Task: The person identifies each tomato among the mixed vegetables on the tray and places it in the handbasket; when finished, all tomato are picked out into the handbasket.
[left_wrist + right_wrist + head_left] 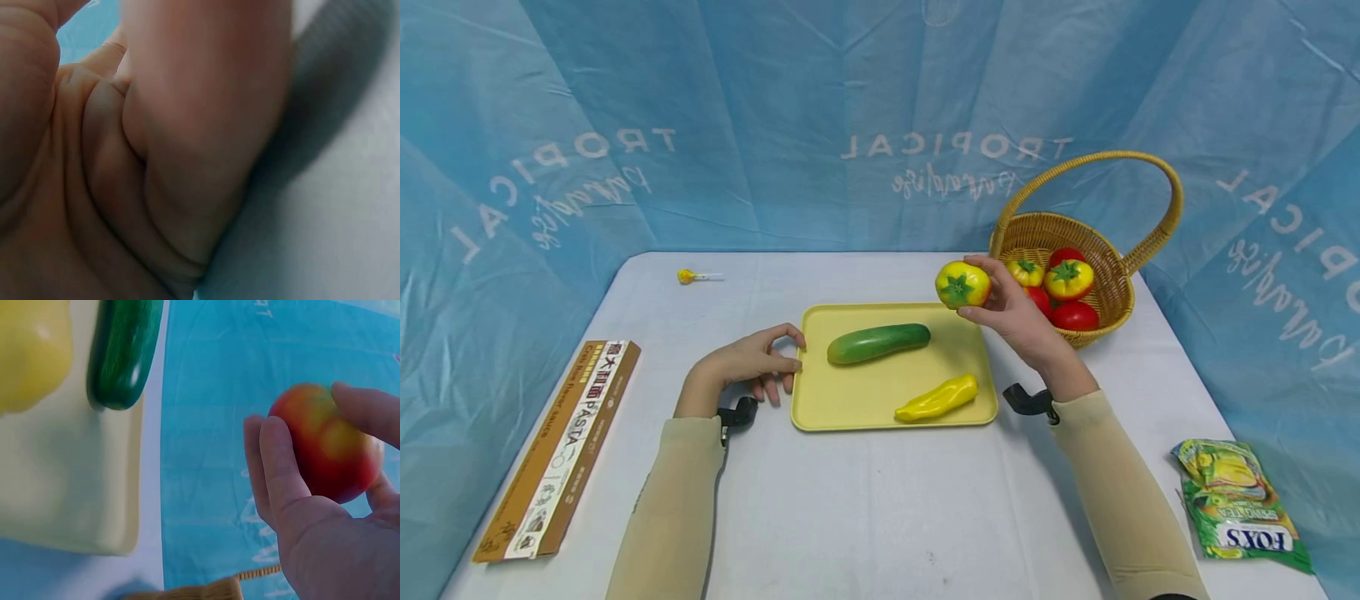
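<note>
My right hand (1017, 315) grips a yellow-and-red toy tomato (963, 284) with a green leafy top, above the back right corner of the yellow tray (865, 402). In the right wrist view, fingers and thumb surround this tomato (331, 450). A green cucumber (878, 343) and a yellow pepper (937, 397) lie on the tray. My left hand (752, 360) is at the tray's left side, with its thumb and forefinger apart right at the rim and the other fingers low beside the table. The left wrist view shows mostly palm and finger (206, 81), with the tray out of sight.
A wicker basket (1116, 287) with a tall handle holds several red and yellow tomatoes, behind the right hand. A lollipop (687, 276) lies at the back left, a pasta box (557, 450) along the left, a green snack bag (1243, 500) at the right edge. Blue curtains (880, 100) surround the table.
</note>
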Motion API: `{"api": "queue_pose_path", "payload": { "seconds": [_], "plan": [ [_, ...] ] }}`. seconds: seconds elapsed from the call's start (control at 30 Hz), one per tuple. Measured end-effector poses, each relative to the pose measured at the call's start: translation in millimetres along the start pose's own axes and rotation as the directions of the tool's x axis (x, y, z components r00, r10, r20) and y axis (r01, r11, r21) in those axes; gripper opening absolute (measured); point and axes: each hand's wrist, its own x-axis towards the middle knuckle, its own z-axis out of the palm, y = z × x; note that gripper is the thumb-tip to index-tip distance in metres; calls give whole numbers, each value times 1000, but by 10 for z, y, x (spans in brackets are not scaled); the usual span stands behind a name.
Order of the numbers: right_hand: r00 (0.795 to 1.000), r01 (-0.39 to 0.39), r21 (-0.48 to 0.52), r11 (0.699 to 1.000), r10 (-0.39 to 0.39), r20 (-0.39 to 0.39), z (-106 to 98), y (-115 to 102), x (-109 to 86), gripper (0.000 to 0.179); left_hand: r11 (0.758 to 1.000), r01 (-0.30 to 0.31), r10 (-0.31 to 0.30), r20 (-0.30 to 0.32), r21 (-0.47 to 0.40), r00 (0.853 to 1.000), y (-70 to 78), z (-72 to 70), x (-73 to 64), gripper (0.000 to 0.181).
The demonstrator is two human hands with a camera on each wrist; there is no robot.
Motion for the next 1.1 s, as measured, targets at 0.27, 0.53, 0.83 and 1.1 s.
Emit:
{"api": "queue_pose_path", "payload": {
  "seconds": [0.27,0.53,0.83,1.1],
  "plan": [
    [997,-16,5,1000,16,-76,-152,2,-57,70,1000,-6,6,4,-1,1000,-19,1,15,49],
    [972,-80,-99,992,56,-226,-373,-25,-132,71,1000,-10,10,7,-2,1000,-20,1,2,48],
    [942,-100,-131,986,51,-330,-572,-56,-200,74,1000,-2,2,4,-4,1000,-14,-3,3,48],
    [889,-100,-125,987,32,-457,-762,-26,-260,75,1000,-2,2,9,1,1000,-2,-9,1,48]
  ]
}}
